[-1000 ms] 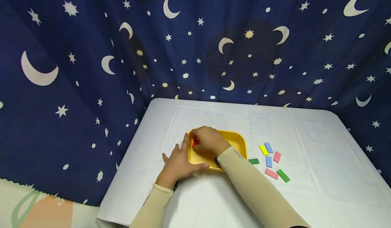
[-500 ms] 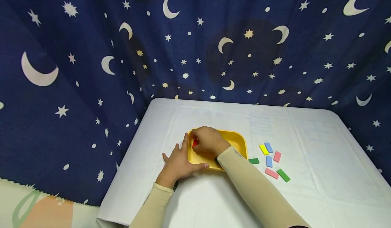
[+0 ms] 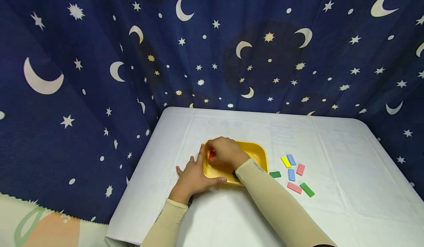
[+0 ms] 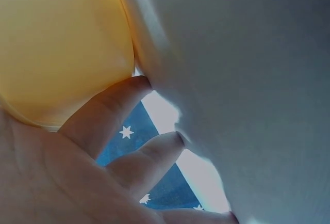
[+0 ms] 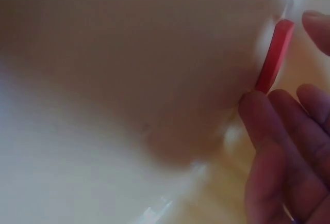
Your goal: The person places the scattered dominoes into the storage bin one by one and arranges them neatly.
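The left hand (image 3: 194, 177) lies spread along the left end of a yellow tray (image 3: 255, 151), index finger and thumb at its rim. In the left wrist view, its fingers (image 4: 98, 115) are apart beside the tray (image 4: 62, 43). The right hand (image 3: 226, 152) reaches inside the tray's left part, fingers curled round a small red block (image 3: 211, 154). Seen from the right wrist, the red block (image 5: 276, 56) stands tilted; one fingertip of that hand (image 5: 289, 152) touches its lower end, another finger is near its top. The right forearm covers part of the tray.
Right of the tray lie loose blocks: a yellow one (image 3: 286, 162), blue ones (image 3: 291, 175), pink ones (image 3: 294, 188) and green ones (image 3: 307, 190). They rest on a white-covered table (image 3: 334, 158), with a dark blue star-and-moon curtain (image 3: 218, 55) behind it.
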`<state>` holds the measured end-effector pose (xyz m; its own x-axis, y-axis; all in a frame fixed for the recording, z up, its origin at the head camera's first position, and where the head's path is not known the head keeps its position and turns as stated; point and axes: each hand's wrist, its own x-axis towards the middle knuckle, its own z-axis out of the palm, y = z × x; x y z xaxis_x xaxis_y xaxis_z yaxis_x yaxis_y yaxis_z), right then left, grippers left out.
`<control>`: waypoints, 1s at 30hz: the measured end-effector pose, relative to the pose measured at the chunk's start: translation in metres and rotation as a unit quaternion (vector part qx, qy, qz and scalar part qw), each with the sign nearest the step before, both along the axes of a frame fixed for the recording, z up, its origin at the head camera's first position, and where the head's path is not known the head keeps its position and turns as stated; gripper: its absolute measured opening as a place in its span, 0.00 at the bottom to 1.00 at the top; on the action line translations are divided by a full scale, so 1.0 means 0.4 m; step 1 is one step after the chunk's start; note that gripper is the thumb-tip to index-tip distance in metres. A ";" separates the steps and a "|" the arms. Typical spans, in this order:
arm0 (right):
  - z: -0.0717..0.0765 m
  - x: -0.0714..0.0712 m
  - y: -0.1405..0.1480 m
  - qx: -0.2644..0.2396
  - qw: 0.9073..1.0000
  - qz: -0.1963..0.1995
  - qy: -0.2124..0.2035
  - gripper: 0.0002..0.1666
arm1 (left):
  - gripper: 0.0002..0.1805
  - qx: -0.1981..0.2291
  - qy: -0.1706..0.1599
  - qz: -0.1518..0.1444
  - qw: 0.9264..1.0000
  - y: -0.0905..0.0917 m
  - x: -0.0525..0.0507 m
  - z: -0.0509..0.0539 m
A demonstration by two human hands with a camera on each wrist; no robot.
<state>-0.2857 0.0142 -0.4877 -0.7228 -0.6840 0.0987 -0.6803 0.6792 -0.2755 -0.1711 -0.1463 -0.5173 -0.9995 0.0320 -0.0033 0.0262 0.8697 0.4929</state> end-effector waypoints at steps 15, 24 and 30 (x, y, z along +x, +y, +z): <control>0.030 0.014 0.011 -0.001 1.000 -0.001 -0.007 0.19 | 0.79 0.006 -0.008 -0.006 1.000 0.007 0.006 0.000; 0.067 0.041 0.029 0.001 1.000 -0.014 0.003 0.22 | 0.80 0.016 -0.009 -0.002 1.000 -0.003 0.007 0.005; 0.092 0.064 0.062 -0.008 0.999 -0.025 0.021 0.25 | 0.80 0.015 -0.008 0.001 1.000 -0.001 0.006 0.000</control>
